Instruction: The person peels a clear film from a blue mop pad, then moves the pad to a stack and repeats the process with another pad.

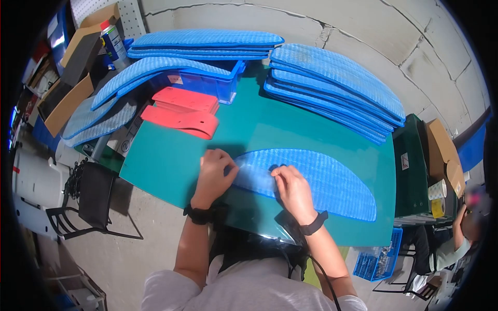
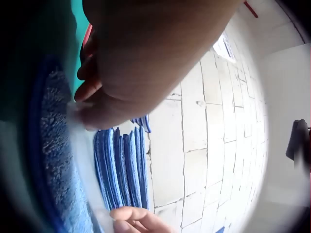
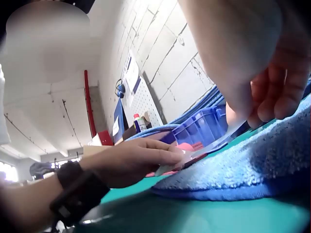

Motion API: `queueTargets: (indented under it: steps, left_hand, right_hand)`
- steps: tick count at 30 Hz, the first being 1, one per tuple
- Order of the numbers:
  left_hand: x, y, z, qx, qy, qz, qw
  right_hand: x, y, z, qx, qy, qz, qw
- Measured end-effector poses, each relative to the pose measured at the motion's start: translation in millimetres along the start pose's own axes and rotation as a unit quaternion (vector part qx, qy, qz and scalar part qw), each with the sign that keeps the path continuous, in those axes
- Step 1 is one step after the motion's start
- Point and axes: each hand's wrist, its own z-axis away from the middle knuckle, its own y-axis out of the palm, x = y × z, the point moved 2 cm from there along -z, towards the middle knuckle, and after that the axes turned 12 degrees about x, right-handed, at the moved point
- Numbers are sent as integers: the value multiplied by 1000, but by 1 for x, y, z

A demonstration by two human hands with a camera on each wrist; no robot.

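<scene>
A blue oval pad [image 1: 332, 181] with a textured surface lies on the green table [image 1: 171, 160]. Over its left end a translucent strip [image 3: 214, 145] is stretched between both hands; in the left wrist view the strip [image 2: 85, 155] runs beside the pad's fuzzy face [image 2: 58, 126]. My left hand [image 1: 213, 176] pinches one end between thumb and fingers, just off the pad's left tip. The other end is pinched by my right hand [image 1: 294, 192], above the pad's near edge. The head view shows the strip only as a blur.
Stacked blue pads [image 1: 332, 78] stand at the back right, with more [image 1: 202, 39] above a blue bin [image 1: 223, 88]. Red strips [image 1: 181, 116] lie at the back left. Nearby are a spray can [image 1: 113, 45], a black chair [image 1: 91, 197] and a dark green crate [image 1: 410, 166].
</scene>
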Motion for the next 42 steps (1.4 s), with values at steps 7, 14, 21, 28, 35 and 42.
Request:
queueTargets:
  steps: [7, 14, 21, 28, 35, 42]
  left_hand:
    - [2, 7, 6, -28, -55, 1, 998]
    - [-23, 7, 0, -11, 97, 17, 995]
    - [-26, 30, 3, 41, 100, 1, 994]
    - [-19, 4, 8, 62, 49, -17, 997]
    - [-12, -7, 13, 101, 25, 11, 995]
    - [-6, -13, 15, 123, 9, 21, 992]
  right_hand:
    - [-1, 16, 0, 9, 14, 99, 995]
    - [1, 16, -1, 17, 15, 101, 995]
    - [-2, 15, 2, 29, 19, 90, 995]
    - [-6, 14, 4, 51, 48, 27, 997]
    - [-11, 8, 8, 68, 51, -3, 996]
    - [-14, 2, 9, 108, 36, -26, 993]
